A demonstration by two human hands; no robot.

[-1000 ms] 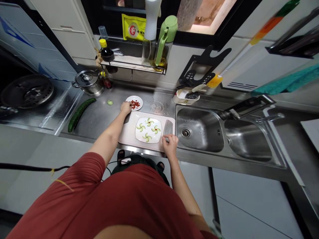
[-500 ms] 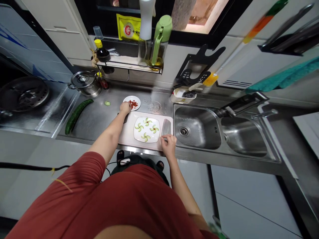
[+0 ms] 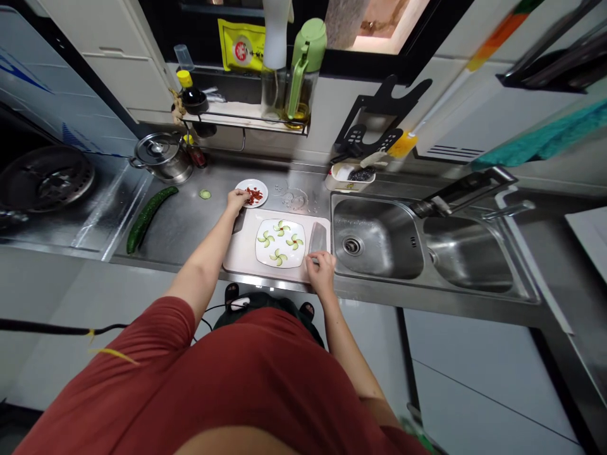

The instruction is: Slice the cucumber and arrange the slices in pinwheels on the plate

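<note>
My left hand (image 3: 236,200) reaches to the left rim of a small white plate (image 3: 262,188), its fingers pinched together by the chopped red pieces (image 3: 255,195). Whether a piece is between the fingertips is too small to see. My right hand (image 3: 322,272) is closed over the lower right of the pale cutting board (image 3: 241,256), just below a flat grey blade (image 3: 318,236). What its curled fingers hold, if anything, is hidden. On the board lies a squarish white plate (image 3: 294,257) with several pinwheels of green slices (image 3: 278,257), some with red centres.
A long cucumber (image 3: 148,220) and a cut green end (image 3: 205,194) lie to the left, near a lidded steel pot (image 3: 161,158). The double sink (image 3: 379,237) adjoins the board's right. Above the counter, a shelf (image 3: 246,123) holds bottles.
The view has shifted slightly. My left hand stays by the red pieces, its fingers a little further over the plate. My right hand keeps its place below the blade.
</note>
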